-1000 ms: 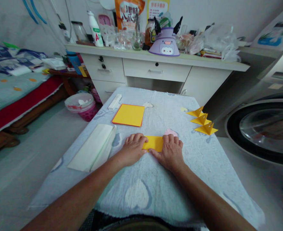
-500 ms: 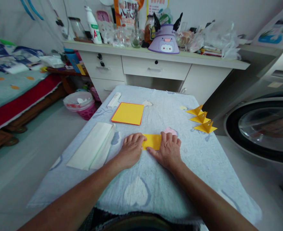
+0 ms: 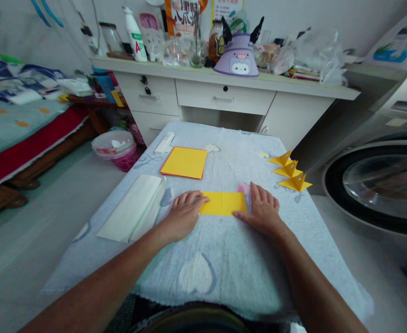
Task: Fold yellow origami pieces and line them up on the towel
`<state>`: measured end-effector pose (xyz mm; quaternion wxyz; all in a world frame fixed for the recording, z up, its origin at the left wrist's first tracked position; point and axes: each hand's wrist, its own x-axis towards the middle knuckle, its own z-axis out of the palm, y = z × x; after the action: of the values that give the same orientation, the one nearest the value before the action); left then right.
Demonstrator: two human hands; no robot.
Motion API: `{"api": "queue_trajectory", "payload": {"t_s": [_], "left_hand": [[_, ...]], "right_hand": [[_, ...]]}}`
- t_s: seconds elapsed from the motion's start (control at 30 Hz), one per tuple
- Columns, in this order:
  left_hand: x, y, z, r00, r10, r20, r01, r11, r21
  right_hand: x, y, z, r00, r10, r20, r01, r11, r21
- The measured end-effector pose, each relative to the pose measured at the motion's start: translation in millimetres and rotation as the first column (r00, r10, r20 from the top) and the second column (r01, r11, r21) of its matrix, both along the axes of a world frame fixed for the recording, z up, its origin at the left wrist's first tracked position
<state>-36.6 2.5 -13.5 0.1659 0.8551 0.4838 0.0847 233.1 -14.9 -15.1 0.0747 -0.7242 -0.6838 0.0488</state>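
**Both hands flat at the ends of a folded yellow sheet**

Folded yellow sheet (image 3: 223,203): a long rectangle lying flat on the cloth-covered desk (image 3: 206,273), about mid-desk, directly in front of the person.

Left hand (image 3: 182,215): palm down, fingers loosely together, fingertips resting on the sheet's left end. Nothing pinched.

Right hand (image 3: 264,210): palm down, fingers spread on the cloth just beside the sheet's right end. Thumb tip touches the near right corner. Nothing gripped.

Pink paper scrap (image 3: 242,187): peeks out at the sheet's far right corner, next to the right hand's index finger.

Stack of yellow squares (image 3: 185,162): beyond the sheet, slightly to the left, a red edge showing beneath. Apart from the sheet.

White stick-shaped box (image 3: 164,143): just left of the stack, near the desk's far left edge.

White folded packet (image 3: 134,215): left of the left hand, lying along the desk's left edge.

Three folded yellow shapes (image 3: 289,171): in a row by the far right edge, well apart from the hands.

Surroundings: pink bin (image 3: 116,148) on the floor to the left; washing machine (image 3: 379,185) to the right; a cluttered drawer cabinet (image 3: 224,97) behind.
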Motion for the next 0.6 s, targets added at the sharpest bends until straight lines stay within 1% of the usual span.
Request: {"api": "queue_trajectory", "payload": {"t_s": [0.07,0.13,0.37,0.47,0.53,0.6], "left_hand": [[-1,0,-1.1,1.0,-0.003,-0.003,0.003,1.0,-0.001],[-2,1,-2.2,1.0,-0.009,-0.013,0.009,1.0,-0.01],[-8,3,-4.1,0.999,-0.047,-0.006,0.047,0.999,-0.016],[-9,4,0.7,0.998,-0.056,0.016,0.057,0.997,-0.056],[-6,4,6.8,0.998,-0.036,0.042,0.04,0.995,-0.097],[1,3,13.5,0.998,0.012,0.068,-0.005,0.994,-0.107]], "right_hand": [[10,3,0.3,1.0,-0.016,-0.005,0.015,0.998,-0.057],[18,4,0.7,1.0,-0.022,-0.01,0.021,0.996,-0.086],[42,5,0.2,0.999,0.031,-0.032,-0.034,0.994,-0.099],[48,8,0.1,0.994,0.046,-0.095,-0.052,0.997,-0.062],[49,11,0.0,0.982,0.068,-0.176,-0.07,0.998,-0.006],[44,14,-0.4,0.961,0.126,-0.247,-0.113,0.991,0.066]]}}
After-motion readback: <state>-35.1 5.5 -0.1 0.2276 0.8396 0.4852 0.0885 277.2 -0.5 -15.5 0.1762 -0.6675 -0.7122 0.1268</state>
